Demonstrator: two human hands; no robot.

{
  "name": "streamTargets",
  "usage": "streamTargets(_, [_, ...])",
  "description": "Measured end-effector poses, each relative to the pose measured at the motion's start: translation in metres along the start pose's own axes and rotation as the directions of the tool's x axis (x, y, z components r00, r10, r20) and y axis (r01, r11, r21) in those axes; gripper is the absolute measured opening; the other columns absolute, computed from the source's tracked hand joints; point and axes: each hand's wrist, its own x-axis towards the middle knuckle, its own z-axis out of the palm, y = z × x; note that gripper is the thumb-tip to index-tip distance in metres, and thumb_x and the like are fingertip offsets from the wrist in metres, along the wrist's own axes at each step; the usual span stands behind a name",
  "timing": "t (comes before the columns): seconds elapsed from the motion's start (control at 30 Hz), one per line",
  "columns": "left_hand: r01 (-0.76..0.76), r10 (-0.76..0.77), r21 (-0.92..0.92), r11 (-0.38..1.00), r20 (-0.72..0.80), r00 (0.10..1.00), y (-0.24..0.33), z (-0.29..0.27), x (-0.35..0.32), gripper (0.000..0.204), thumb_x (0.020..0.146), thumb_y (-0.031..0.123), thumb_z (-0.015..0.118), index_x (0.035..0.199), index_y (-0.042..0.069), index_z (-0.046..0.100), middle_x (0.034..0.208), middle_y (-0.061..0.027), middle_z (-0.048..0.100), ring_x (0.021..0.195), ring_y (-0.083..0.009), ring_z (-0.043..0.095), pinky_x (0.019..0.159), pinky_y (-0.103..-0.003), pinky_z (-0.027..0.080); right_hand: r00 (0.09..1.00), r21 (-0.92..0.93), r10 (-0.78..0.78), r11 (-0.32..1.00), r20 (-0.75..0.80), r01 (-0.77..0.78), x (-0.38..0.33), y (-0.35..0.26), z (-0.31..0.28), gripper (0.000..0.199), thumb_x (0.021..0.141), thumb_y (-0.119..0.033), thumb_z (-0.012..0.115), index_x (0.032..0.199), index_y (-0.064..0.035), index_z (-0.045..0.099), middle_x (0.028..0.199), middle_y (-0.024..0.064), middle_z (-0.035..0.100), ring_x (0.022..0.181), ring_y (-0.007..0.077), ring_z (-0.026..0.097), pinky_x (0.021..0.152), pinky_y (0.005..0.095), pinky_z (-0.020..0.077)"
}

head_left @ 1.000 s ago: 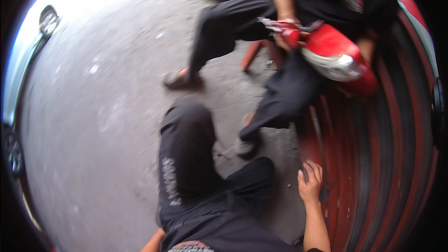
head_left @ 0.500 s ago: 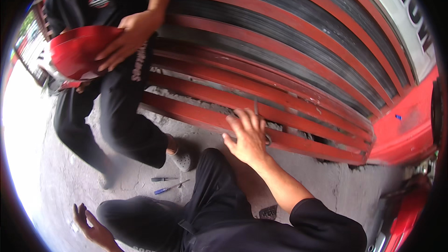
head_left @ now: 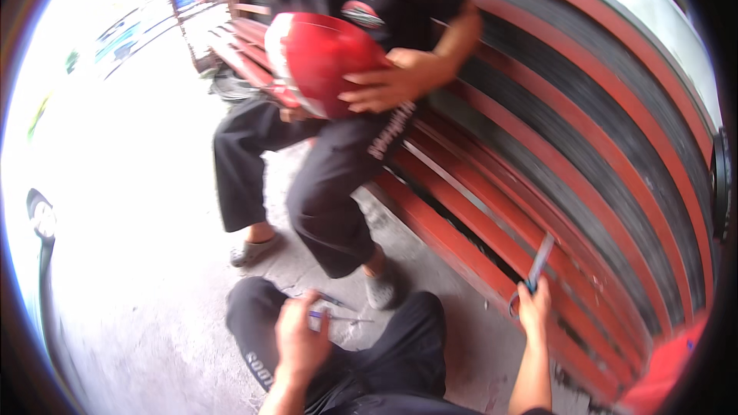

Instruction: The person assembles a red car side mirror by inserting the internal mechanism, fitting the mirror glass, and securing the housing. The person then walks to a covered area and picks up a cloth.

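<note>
I see my right hand (head_left: pixel 533 309) raised against the red slatted bench (head_left: pixel 492 207), fingers closed around the handle of a slim blue-grey tool (head_left: pixel 536 263), possibly scissors or pliers; blur prevents a firm call. The tool points up and slightly right, its tip lying over the bench slats. My left hand (head_left: pixel 298 336) rests on my left knee in black trousers, fingers curled loosely, with a thin blue pen-like item (head_left: pixel 327 314) at its fingertips; I cannot tell whether the hand grips it or merely touches it. Just beyond, another small thin tool (head_left: pixel 332 300) lies on the concrete floor (head_left: pixel 154 292). A second person in dark clothes sits on the bench ahead of me, one hand (head_left: pixel 388 84) spread flat on a glossy red curved panel (head_left: pixel 327 61) held in the lap. That person's grey shoes (head_left: pixel 254 252) stand on the floor near my knees.
</note>
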Motion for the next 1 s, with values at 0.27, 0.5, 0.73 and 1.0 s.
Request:
streamTargets(0.27, [-0.317, 0.372, -0.209, 0.925, 0.331, 0.867, 0.046, 0.045, -0.035, 0.067, 0.089, 0.031, 0.077, 0.145, 0.004, 0.052, 0.107, -0.0180, 0.072, 0.098, -0.0348, 0.071, 0.080, -0.046, 0.058, 0.889, 0.791, -0.167, 0.546, 0.426, -0.276, -0.141, -0.099, 0.075, 0.028, 0.090, -0.010, 0.084, 0.107, -0.0061, 0.063, 0.098, 0.0032, 0.068, 0.088, 0.0142, 0.066, 0.081, 0.0323, 0.0576])
streamTargets(0.5, [-0.192, 0.251, -0.170, 0.966, 0.477, 0.842, -0.010, 0.008, -0.036, 0.050, 0.091, 0.028, 0.074, 0.134, 0.007, 0.059, 0.097, -0.0173, 0.074, 0.088, -0.0372, 0.074, 0.071, -0.048, 0.059, 0.734, 0.654, -0.282, 0.703, 0.618, -0.280, -0.171, -0.123, 0.104, 0.040, 0.094, -0.013, 0.082, 0.129, 0.0014, 0.067, 0.105, 0.0015, 0.072, 0.090, 0.0076, 0.064, 0.082, 0.0232, 0.0523])
streamTargets(0.73, [-0.322, 0.277, 0.037, 0.946, 0.427, 0.861, -0.053, -0.021, -0.017, 0.051, 0.086, 0.021, 0.072, 0.135, 0.009, 0.061, 0.099, -0.0159, 0.073, 0.096, -0.0346, 0.071, 0.085, -0.046, 0.054, 0.699, 0.625, -0.299, 0.733, 0.650, -0.268, -0.184, -0.148, 0.133, 0.045, 0.097, -0.019, 0.080, 0.135, 0.0009, 0.066, 0.100, 0.0004, 0.073, 0.080, 0.0055, 0.063, 0.070, 0.0204, 0.0508])
streamTargets(1.0, [0.354, 0.026, -0.310, 0.883, 0.784, 0.621, -0.085, -0.046, 0.010, 0.076, 0.100, 0.053, 0.067, 0.149, -0.002, 0.047, 0.114, -0.0317, 0.073, 0.108, -0.0497, 0.071, 0.091, -0.047, 0.058, 0.646, 0.623, -0.523, 0.777, 0.557, 0.092, -0.212, -0.195, 0.176, 0.040, 0.108, -0.027, 0.063, 0.134, 0.0034, 0.066, 0.127, 0.0117, 0.065, 0.120, 0.0220, 0.062, 0.103, 0.0343, 0.0488])
